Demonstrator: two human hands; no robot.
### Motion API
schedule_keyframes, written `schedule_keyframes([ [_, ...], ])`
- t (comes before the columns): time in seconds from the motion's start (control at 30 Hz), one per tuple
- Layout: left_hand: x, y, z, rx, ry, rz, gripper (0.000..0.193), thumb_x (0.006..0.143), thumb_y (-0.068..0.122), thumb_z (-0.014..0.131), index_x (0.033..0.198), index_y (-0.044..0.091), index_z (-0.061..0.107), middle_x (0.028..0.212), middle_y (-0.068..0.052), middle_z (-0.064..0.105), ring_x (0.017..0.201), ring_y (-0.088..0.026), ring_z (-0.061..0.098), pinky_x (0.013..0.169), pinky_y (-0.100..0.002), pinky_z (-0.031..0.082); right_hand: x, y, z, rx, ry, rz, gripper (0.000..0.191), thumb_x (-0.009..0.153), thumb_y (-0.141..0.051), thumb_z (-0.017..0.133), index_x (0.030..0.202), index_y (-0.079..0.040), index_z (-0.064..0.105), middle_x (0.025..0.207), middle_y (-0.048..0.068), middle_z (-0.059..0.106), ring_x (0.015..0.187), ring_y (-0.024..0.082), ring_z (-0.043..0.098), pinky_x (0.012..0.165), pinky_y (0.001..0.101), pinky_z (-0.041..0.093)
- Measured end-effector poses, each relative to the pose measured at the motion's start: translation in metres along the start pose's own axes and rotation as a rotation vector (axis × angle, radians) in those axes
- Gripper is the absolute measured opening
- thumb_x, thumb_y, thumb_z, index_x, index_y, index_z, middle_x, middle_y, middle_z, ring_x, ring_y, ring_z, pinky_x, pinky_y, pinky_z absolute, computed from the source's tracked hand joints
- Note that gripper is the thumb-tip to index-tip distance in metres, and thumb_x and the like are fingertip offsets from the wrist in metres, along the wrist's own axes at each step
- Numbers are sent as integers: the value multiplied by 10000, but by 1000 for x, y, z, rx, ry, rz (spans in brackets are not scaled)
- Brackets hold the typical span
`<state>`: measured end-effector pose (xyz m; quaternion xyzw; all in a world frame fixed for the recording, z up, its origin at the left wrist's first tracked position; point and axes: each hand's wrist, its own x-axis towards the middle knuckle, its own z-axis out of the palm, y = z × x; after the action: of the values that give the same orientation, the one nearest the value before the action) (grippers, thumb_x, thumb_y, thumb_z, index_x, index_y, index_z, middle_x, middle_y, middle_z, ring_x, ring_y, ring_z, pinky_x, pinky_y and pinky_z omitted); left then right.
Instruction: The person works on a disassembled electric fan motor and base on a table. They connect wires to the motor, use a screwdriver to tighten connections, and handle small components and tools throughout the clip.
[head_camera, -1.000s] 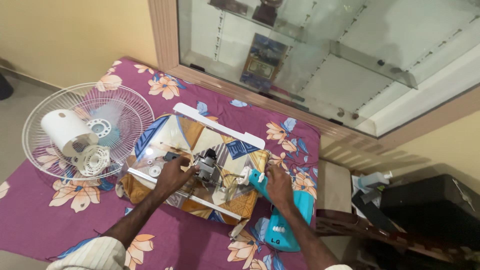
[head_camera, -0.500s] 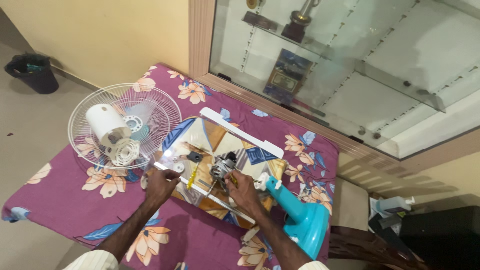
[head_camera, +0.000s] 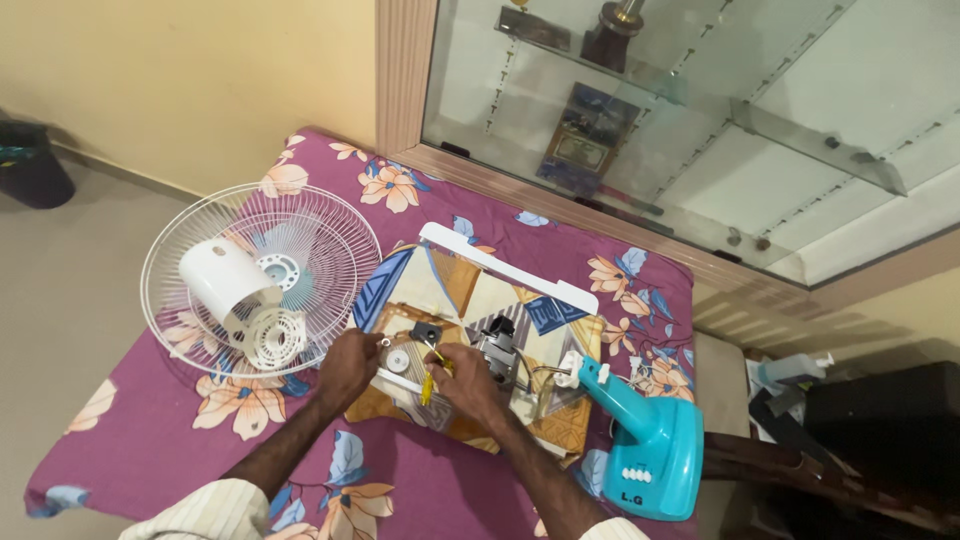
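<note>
Head view. Right hand (head_camera: 468, 382) clenched on a yellow-handled screwdriver (head_camera: 429, 379), working near centre of the patterned tray (head_camera: 470, 300) on the worktop (head_camera: 180, 440) covered in purple floral cloth. Left hand (head_camera: 347, 368) at 9 o'clock of the right, fingers curled on the tray edge beside a round metal part (head_camera: 398, 361); whether it grasps anything, cannot tell. Fan motor (head_camera: 497, 350) just at 2 o'clock of the right hand. Teal fan base (head_camera: 650, 440) at 4 o'clock. White fan guard (head_camera: 262, 275) with rear housing (head_camera: 222, 277) at 10 o'clock.
</note>
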<state>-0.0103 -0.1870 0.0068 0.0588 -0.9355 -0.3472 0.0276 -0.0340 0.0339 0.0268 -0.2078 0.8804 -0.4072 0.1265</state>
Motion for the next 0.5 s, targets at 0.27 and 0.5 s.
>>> schedule_keyframes([
  [0.27, 19, -15, 10, 76, -94, 161, 192, 923, 191, 685, 1059, 128, 805, 1013, -105, 677, 884, -281, 682, 803, -446, 563, 23, 2, 27, -13, -24, 130, 204, 914, -144, 688, 1075, -41, 760, 1089, 150, 736, 991, 266, 724, 924, 421, 585],
  [0.5, 24, -32, 16, -7, -120, 238, 184, 894, 146, 707, 1046, 97, 800, 1035, -93, 696, 877, -269, 705, 798, -410, 580, 29, -2, 46, -68, 66, 143, 241, 898, -163, 716, 1091, -24, 751, 1087, 161, 729, 1005, 276, 709, 919, 419, 559],
])
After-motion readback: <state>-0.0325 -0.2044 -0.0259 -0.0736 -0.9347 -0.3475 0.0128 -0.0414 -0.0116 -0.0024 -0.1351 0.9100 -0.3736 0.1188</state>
